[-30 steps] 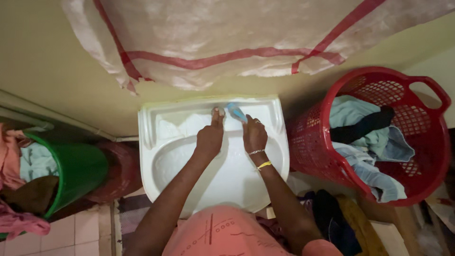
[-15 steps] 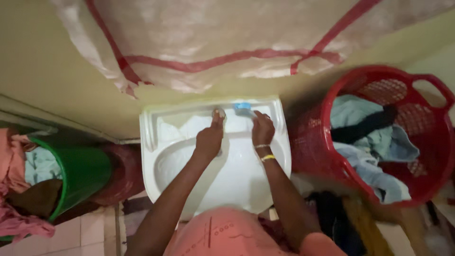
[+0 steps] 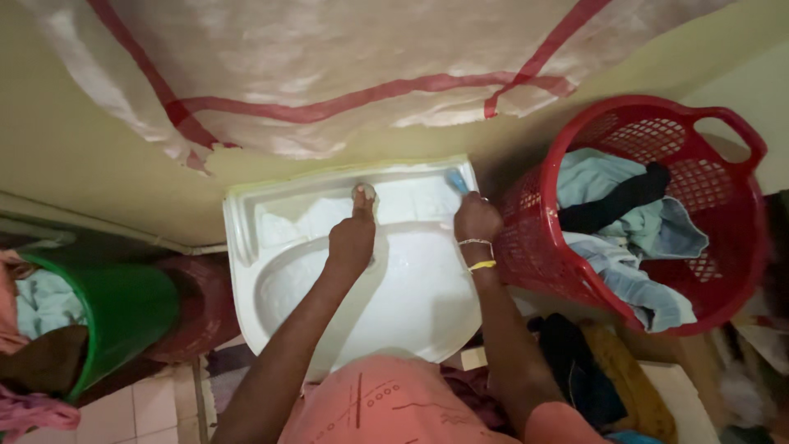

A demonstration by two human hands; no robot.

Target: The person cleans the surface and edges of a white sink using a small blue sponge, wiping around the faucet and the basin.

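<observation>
**Right hand shifted to the sink's far right corner; left hand at the tap**

Change since the earlier frames: the right hand (image 3: 477,222) has travelled from beside the tap out to the far right corner of the sink (image 3: 246,247), taking the blue scrubber (image 3: 457,181) with it. The left hand has stayed put.

- Left hand (image 3: 352,238): fingers curled, forefinger and thumb reaching onto the small round tap (image 3: 364,192) at the middle of the back ledge. Grip loose; it touches the tap, but whether it clasps it cannot be told.
- Right hand: closed around the blue scrubber, whose tip sticks out beyond the fingers and presses on the ledge at the corner. A thin bracelet and a yellow band (image 3: 482,265) sit on the wrist.
- Sink: white, wet and glossy in the bowl, set against a yellowish wall.
- Red laundry basket (image 3: 740,247): just right of the sink, touching its edge, filled with pale blue and dark clothes.
- Green bucket (image 3: 131,308): left of the sink, well apart from both hands, holding cloth.
- White sack with red stripes (image 3: 329,74): hanging on the wall above the sink.
- Tiled floor (image 3: 148,411): lower left.
</observation>
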